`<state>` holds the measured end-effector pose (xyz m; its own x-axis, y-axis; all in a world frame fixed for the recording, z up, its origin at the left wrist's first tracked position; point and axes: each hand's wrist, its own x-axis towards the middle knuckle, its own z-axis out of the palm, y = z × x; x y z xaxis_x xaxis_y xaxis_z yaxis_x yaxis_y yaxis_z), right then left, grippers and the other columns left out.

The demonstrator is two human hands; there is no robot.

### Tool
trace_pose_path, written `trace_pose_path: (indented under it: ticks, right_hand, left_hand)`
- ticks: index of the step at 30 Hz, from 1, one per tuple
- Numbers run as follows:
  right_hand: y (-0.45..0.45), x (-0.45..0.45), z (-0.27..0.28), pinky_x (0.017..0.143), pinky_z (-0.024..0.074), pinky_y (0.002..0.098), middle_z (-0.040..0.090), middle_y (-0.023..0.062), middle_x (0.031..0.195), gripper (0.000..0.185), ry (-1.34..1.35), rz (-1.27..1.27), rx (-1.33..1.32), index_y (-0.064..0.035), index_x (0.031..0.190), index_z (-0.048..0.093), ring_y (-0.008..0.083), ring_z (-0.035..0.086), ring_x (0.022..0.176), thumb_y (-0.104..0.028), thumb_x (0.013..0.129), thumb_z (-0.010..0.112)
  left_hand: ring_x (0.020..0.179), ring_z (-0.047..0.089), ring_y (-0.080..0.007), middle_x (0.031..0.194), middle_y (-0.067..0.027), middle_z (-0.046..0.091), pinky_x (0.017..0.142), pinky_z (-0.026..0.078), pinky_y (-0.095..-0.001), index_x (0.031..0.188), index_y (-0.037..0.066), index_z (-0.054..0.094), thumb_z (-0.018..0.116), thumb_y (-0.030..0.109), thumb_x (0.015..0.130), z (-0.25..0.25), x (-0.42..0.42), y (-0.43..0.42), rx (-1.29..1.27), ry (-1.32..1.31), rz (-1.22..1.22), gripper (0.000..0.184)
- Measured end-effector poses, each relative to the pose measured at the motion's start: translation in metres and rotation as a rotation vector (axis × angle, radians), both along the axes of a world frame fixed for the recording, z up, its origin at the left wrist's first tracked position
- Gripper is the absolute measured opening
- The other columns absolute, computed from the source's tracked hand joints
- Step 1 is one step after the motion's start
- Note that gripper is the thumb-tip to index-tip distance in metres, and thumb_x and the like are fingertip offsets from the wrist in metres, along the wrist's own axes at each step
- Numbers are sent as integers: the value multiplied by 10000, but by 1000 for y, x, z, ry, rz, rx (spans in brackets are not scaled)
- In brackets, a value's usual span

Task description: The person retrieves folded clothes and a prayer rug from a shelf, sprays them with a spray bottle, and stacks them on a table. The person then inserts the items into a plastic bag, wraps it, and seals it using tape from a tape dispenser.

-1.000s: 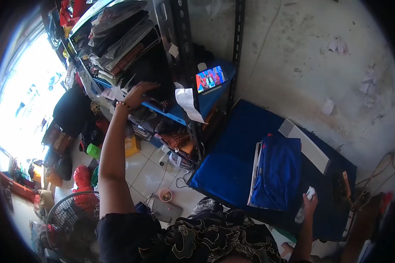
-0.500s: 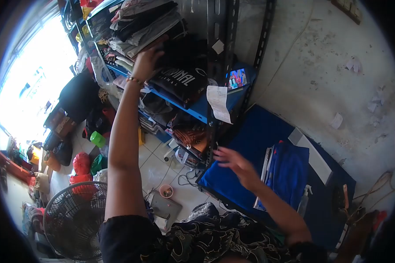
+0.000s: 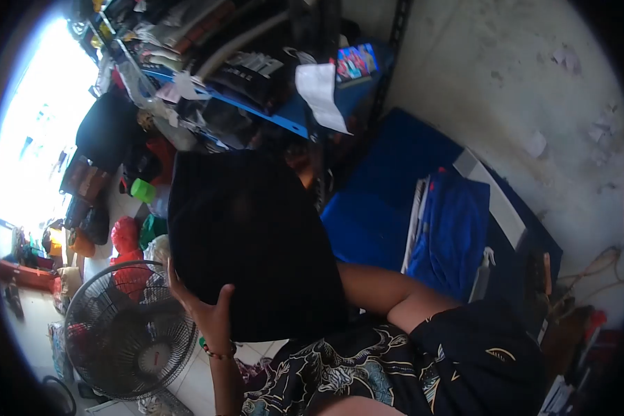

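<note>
The fingers (image 3: 175, 283) of your left hand (image 3: 204, 312) grasp the lower left edge of a folded black cloth (image 3: 256, 243), with the thumb laid across the near face. Your right forearm (image 3: 371, 284) passes behind the cloth's lower right side; the right hand is hidden there, and its grip cannot be determined. The cloth is held up in front of your patterned shirt (image 3: 360, 360), between the fan (image 3: 128, 333) at the left of the view and the blue-covered table (image 3: 388, 166) at the right. A beaded bracelet (image 3: 220, 354) circles your left wrist. On the table you have a stack of blue folded garments (image 3: 447, 232), a spray bottle (image 3: 483, 270) just beside it, and a long pale board (image 3: 496, 201) along its far side. Beyond the cloth, the blue shelf (image 3: 289, 125) carries a dark garment with white lettering (image 3: 246, 80) and a lit screen (image 3: 356, 62); a white paper slip (image 3: 319, 97) hangs at the upright near them. Red bags (image 3: 125, 236) sit beyond the fan.
</note>
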<state>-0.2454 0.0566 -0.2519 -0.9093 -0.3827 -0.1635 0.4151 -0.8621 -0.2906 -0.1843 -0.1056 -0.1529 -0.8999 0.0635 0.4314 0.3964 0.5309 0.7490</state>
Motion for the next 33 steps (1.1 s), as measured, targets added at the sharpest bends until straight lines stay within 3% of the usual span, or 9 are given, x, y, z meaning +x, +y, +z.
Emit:
trace_pose_path:
  ticks: [4, 10, 14, 16, 18, 21, 26, 29, 33]
  right_hand:
    - [36, 64, -38, 858, 447, 385, 459, 124, 1255, 597, -67, 132, 231, -25, 1275, 376, 233, 505, 1052, -485, 898, 413]
    - [175, 122, -39, 792, 488, 375, 551, 129, 1159, 481, -76, 117, 809, -10, 1198, 476, 236, 577, 951, -397, 915, 459]
    - [321, 203, 6, 653, 515, 344, 647, 116, 939, 293, -241, -893, 1207, 3, 1045, 579, 242, 643, 750, -250, 913, 512]
    - [383, 285, -15, 800, 488, 365, 610, 151, 1073, 381, -562, -986, 2025, 2, 1139, 540, 261, 617, 877, -278, 883, 562]
    - [410, 372, -79, 891, 444, 397, 511, 194, 1227, 530, -945, -611, 2684, -33, 1260, 454, 327, 520, 1106, -325, 844, 603]
    - [391, 430, -134, 940, 407, 422, 413, 202, 1320, 659, -1132, -312, 2442, -59, 1353, 352, 352, 421, 1204, -355, 822, 608]
    - [391, 421, -107, 873, 455, 386, 499, 190, 1216, 686, -1033, -61, 2305, -49, 1366, 327, 330, 553, 1027, -348, 815, 607]
    - [416, 431, -91, 761, 495, 340, 585, 143, 1042, 605, -885, -606, 1564, -40, 1304, 410, 246, 612, 842, -271, 795, 644]
    - [345, 378, -1, 644, 500, 286, 614, 79, 857, 397, -573, -745, 1149, -37, 1122, 548, 141, 606, 714, -181, 774, 675]
  left_hand:
    - [1126, 484, -202, 1141, -95, 576, 986, 347, -330, 1194, -22, 496, 696, 65, 737, -46, 29, 16, 593, -561, -144, 506]
    - [961, 576, -148, 1079, -85, 609, 867, 438, -272, 1171, -33, 509, 705, 66, 756, -59, 12, 122, 432, -841, -547, 469]
    - [934, 605, -191, 1030, -97, 635, 843, 456, -284, 1118, -36, 541, 720, 107, 751, -118, -13, 202, 511, -885, -625, 433]
    - [929, 615, -266, 1013, -130, 638, 840, 467, -315, 1159, -32, 506, 734, 126, 729, -204, -39, 222, 147, -638, -637, 512]
    - [963, 597, -329, 1044, -162, 616, 855, 462, -356, 1209, -23, 461, 742, 138, 708, -229, -38, 229, -165, -537, -527, 596]
    - [1158, 455, -348, 1267, -170, 458, 959, 365, -438, 1313, 39, 348, 722, 103, 662, -195, -18, 262, -599, -408, -192, 754]
    - [1227, 379, -288, 1295, -95, 432, 1010, 301, -435, 1247, 92, 467, 571, -10, 690, -155, -35, 366, -671, 195, -643, 576]
    - [1197, 427, -282, 1289, -75, 470, 961, 355, -490, 1229, 142, 507, 559, 4, 716, -197, -61, 430, -869, 579, -1019, 534]
    - [1042, 533, -252, 1038, -56, 585, 894, 392, -470, 1014, 111, 581, 530, 6, 728, -195, -78, 456, -1106, 362, -1203, 309]
